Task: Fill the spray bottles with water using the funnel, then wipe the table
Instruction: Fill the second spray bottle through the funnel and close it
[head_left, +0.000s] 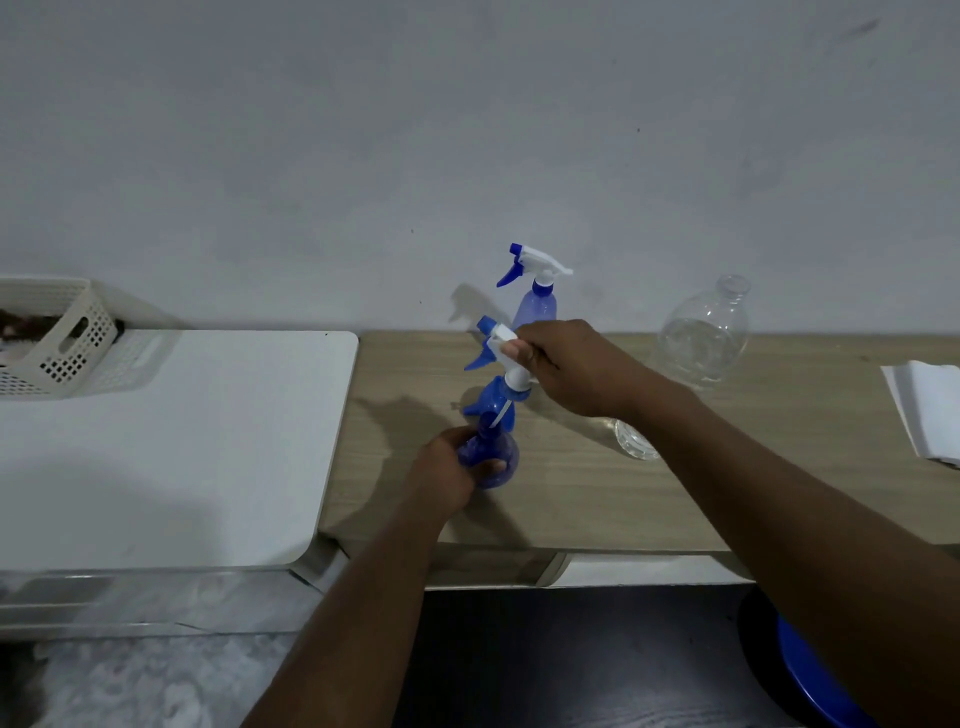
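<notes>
A wooden table (597, 499) sits against a plain gray wall (363, 130). My left hand (447, 473) is wrapped around a blue bottle (493, 457) standing on the table. My right hand (566, 364) pinches the white spray top (501, 345), lifted above the bottle, with its thin tube (500, 415) still poking into the bottle's neck. Just behind it sits a blue funnel (493, 397). 1 more spray bottle (535, 296) stands by the wall. A clear bottle (706, 332) stands to the right. A white cloth (924, 410) lies at the table's right edge. A basket (57, 332) sits on a white board (171, 441) on the left.
</notes>
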